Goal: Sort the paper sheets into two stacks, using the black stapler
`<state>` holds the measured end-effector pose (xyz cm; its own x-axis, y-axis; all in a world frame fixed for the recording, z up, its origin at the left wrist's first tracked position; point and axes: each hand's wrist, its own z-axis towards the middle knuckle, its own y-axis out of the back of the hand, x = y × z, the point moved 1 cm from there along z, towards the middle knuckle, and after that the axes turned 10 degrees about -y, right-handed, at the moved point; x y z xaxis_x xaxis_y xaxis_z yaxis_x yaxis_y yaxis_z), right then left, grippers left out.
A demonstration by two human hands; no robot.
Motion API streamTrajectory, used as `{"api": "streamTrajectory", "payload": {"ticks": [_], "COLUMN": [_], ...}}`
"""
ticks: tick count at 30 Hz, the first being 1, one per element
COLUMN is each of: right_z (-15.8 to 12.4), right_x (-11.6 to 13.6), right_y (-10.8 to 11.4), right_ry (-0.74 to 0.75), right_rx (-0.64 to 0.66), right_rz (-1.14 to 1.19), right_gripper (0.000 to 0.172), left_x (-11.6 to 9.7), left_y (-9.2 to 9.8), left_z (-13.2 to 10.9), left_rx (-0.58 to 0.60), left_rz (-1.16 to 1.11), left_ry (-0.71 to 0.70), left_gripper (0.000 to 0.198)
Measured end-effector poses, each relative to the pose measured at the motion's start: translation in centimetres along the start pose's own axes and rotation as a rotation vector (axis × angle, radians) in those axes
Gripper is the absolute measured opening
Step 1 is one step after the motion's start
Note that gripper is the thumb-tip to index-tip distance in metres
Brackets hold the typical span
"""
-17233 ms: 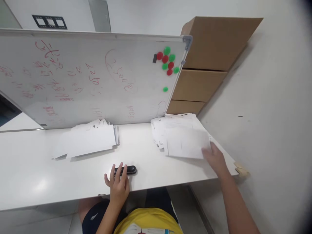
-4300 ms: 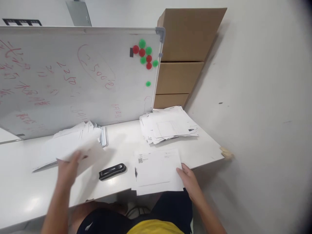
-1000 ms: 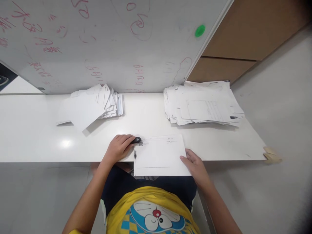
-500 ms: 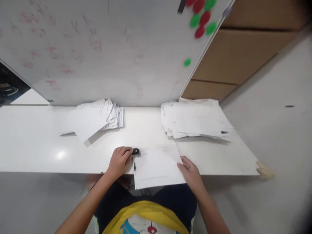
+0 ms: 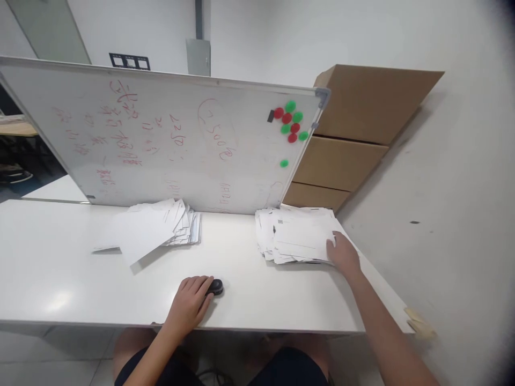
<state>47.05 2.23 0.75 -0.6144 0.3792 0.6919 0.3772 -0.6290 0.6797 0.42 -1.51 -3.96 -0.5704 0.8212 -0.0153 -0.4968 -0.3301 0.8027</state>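
Note:
My left hand (image 5: 192, 300) is wrapped round a small black stapler-like tool (image 5: 216, 287) that rests on the white table (image 5: 249, 300). To the right, my right hand (image 5: 343, 252) grips the right edge of the top sheet on a stack of papers (image 5: 300, 236). That sheet lies flat over the stack, with dark marks near its left side. At the left, another pile of papers (image 5: 148, 230) is fanned out, one sheet sticking out toward the front.
A whiteboard (image 5: 181, 139) with red writing and round magnets stands along the table's back edge. Brown cardboard boxes (image 5: 354, 107) are stacked behind it at right, against the wall. Something beige (image 5: 419, 323) sits at the table's right corner.
My right hand has moved with the sheet from the table's front edge to the right stack. My left hand stays at the black tool. The view has tilted up.

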Motion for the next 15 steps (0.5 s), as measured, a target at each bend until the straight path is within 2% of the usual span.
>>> {"api": "streamTrajectory", "payload": {"ticks": [2,4,6,8,11,13,15], "right_z": [0.1,-0.9,-2.6,-4.8,-8.9,-12.0,-15.0], "right_x": [0.7,1.2,1.7,2.3,2.8,2.6,2.2], "right_y": [0.3,1.3,2.6,3.5,3.3,2.4,1.2], "right_ry": [0.073,0.145,0.255,0.373,0.412,0.363,0.262], "right_rx": [0.017,-0.008,-0.036,0.033,0.169,0.232,0.299], "right_rz": [0.003,-0.007,-0.034,-0.038,0.044,0.129,0.208], "right_gripper": [0.036,0.041,0.043,0.037,0.031,0.031,0.029], "left_x": [0.8,2.9,6.4,10.6,15.4,16.3,14.8], "left_y": [0.6,2.0,4.1,6.3,8.5,9.2,9.4], "left_z": [-0.5,-1.1,-1.7,-2.2,-2.7,-2.7,-2.3], "left_rx": [-0.008,-0.037,-0.054,-0.027,-0.120,-0.207,-0.297], "left_rz": [-0.012,0.037,0.141,0.192,0.011,-0.054,-0.050], "left_ry": [0.004,0.037,0.117,0.258,0.539,0.671,0.738], "left_gripper": [0.050,0.055,0.053,0.049,0.033,0.028,0.032]}}
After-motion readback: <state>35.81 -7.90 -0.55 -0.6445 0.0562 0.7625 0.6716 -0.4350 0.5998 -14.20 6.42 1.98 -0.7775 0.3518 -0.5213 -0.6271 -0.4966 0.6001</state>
